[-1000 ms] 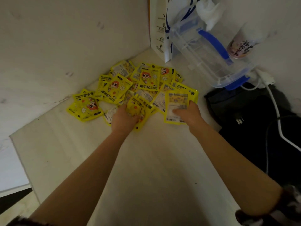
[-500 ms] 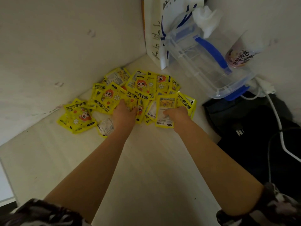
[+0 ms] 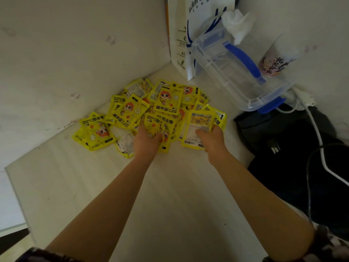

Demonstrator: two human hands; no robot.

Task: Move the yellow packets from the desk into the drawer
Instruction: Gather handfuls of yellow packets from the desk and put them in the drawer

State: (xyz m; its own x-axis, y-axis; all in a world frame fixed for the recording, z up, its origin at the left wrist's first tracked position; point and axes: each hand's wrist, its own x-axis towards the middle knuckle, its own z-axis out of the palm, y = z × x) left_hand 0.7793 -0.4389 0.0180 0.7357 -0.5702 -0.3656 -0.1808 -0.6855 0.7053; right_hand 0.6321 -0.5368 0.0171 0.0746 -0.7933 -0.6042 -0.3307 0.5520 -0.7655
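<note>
Nearest, on the pale desk: left hand gripping a hand-warmer packet at the heap's near edge, right hand pinching another, label side up, long axis pointing away. Beyond the fingers, the heap of yellow packets, fanned leftward toward the wall corner, so nearer the left hand. No drawer in view.

"HAND WARMER" – yellow packets, "luckin" – paper bag
</note>
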